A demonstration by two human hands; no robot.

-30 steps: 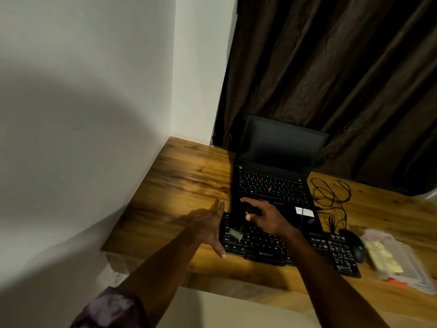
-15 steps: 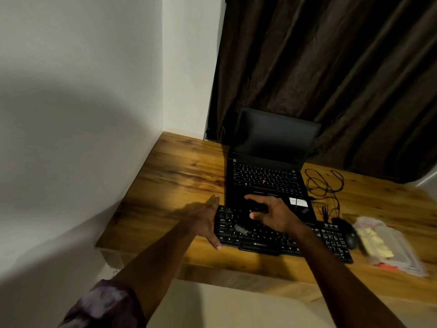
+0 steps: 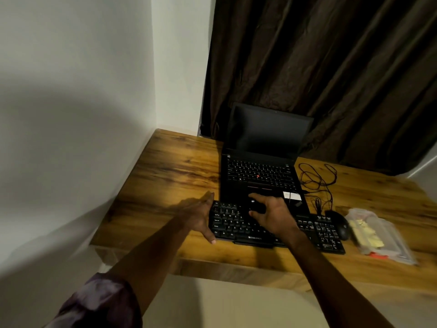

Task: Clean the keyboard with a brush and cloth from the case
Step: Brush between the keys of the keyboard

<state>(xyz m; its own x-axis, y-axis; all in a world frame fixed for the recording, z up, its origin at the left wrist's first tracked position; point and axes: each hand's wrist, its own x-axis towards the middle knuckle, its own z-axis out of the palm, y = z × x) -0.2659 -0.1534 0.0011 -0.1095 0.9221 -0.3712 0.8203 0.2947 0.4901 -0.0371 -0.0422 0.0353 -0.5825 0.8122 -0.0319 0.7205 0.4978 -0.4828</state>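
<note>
A black keyboard (image 3: 316, 233) lies near the front edge of the wooden desk (image 3: 170, 171). My left hand (image 3: 198, 216) is spread flat against the keyboard's left end, thumb at the far corner and fingers at the near corner. My right hand (image 3: 274, 214) hovers over the middle keys, thumb and forefinger pinched on a dark object that looks like the brush handle (image 3: 256, 207); its bristles are not visible. A clear plastic case (image 3: 397, 242) with something yellow (image 3: 365, 234) inside, perhaps the cloth, lies at the right.
An open black laptop (image 3: 260, 171) stands just behind the keyboard, against a dark curtain (image 3: 331, 67). A black mouse (image 3: 338, 223) sits between keyboard and case, with a tangled cable (image 3: 316, 178) behind it. White walls (image 3: 71, 114) bound the desk on the left.
The grey bristles seen on the left keys earlier are out of sight now. My right hand has shifted slightly on the keyboard; the left hand stays at its left end. My head has moved.
</note>
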